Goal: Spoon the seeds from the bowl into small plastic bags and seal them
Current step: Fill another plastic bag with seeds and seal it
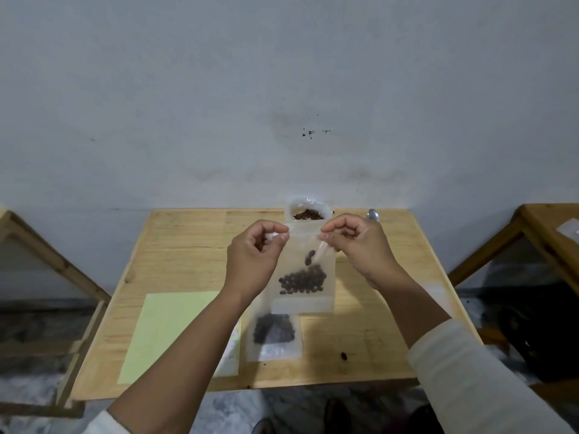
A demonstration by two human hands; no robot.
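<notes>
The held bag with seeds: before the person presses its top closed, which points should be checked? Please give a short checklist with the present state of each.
1. Both hands on the top edge: ok. The left hand and the right hand each pinch a top corner of the held bag.
2. Seeds low in the bag: mostly ok. The seeds sit in a heap near the bottom, but two lie higher up.
3. Bag upright: ok, it hangs straight above the table.
4. Top strip already sealed: cannot tell.
5. Spoon put aside: ok. The spoon lies on the table behind the right hand.
6. Place to lay it: ok, another filled bag lies below.
</notes>
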